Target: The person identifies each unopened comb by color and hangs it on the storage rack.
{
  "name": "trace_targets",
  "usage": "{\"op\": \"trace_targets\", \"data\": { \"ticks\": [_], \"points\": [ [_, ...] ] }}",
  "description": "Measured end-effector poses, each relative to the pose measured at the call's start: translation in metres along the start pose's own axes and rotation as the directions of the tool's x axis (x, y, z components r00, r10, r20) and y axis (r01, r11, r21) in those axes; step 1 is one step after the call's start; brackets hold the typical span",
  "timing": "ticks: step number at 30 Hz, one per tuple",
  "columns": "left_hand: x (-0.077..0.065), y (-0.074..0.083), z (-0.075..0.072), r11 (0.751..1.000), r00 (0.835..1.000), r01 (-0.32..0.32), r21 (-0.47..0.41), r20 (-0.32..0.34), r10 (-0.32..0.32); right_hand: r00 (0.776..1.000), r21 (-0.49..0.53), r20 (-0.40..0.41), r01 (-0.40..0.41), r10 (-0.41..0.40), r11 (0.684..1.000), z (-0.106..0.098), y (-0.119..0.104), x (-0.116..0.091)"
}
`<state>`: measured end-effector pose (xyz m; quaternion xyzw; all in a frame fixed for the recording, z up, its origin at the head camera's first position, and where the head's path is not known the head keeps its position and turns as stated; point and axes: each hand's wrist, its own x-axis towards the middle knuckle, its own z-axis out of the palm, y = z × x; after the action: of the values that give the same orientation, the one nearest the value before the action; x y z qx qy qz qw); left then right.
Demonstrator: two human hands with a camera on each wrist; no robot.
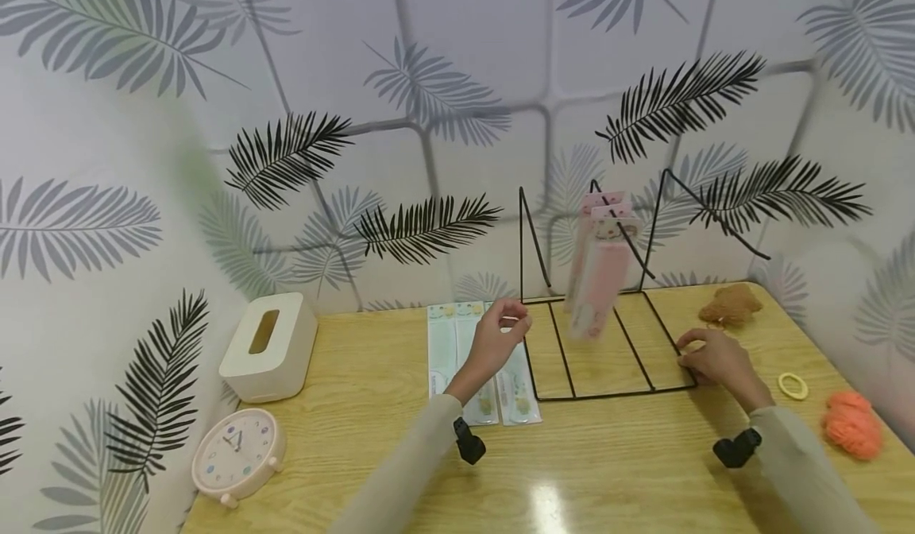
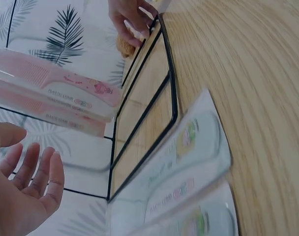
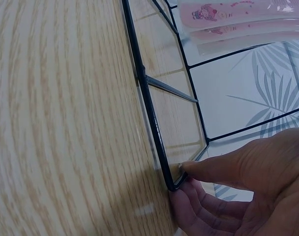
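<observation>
A black wire display rack (image 1: pixel 615 396) stands on the wooden table with prongs rising at its back. Pink packaged combs (image 1: pixel 604 276) hang from its middle prong, and the left wrist view shows "plastic comb" on their packs. My right hand (image 1: pixel 718 359) pinches the rack's right side near the front corner, thumb against the wire in the right wrist view. By the rack's left side is my left hand (image 1: pixel 493 343), its fingers loosely bent and holding nothing. Pale green packaged combs (image 1: pixel 443 347) lie side by side beneath and beside that hand, partly hidden by it.
At the left stand a white tissue box (image 1: pixel 293 351) and a round pink alarm clock (image 1: pixel 238 453). Right of the rack lie a brown fluffy item (image 1: pixel 732 305), a yellow ring (image 1: pixel 793 386) and an orange fluffy item (image 1: pixel 852 426). A leaf-patterned wall (image 1: pixel 429 57) rises behind the table.
</observation>
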<state>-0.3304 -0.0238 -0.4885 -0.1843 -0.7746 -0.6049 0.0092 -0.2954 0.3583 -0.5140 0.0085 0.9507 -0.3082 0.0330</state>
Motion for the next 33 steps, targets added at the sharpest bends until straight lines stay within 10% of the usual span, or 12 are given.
{"op": "trace_targets", "data": {
  "ticks": [14, 25, 33],
  "points": [
    [-0.024, -0.018, -0.064, 0.962, 0.99, 0.134, 0.238, -0.084, -0.117, 1.0, 0.001, -0.013, -0.015, 0.015, 1.0, -0.001, -0.003, 0.001],
    [-0.041, -0.035, -0.094, 0.764, 0.904, 0.427, 0.483, -0.201, -0.378, 1.0, -0.014, -0.026, -0.002, 0.001, 1.0, -0.003, -0.006, 0.0],
    [-0.039, -0.05, -0.104, 0.679, 0.865, 0.493, 0.544, -0.225, -0.448, 1.0, -0.006, -0.008, -0.007, 0.007, 1.0, -0.001, -0.003, 0.0]
  ]
}}
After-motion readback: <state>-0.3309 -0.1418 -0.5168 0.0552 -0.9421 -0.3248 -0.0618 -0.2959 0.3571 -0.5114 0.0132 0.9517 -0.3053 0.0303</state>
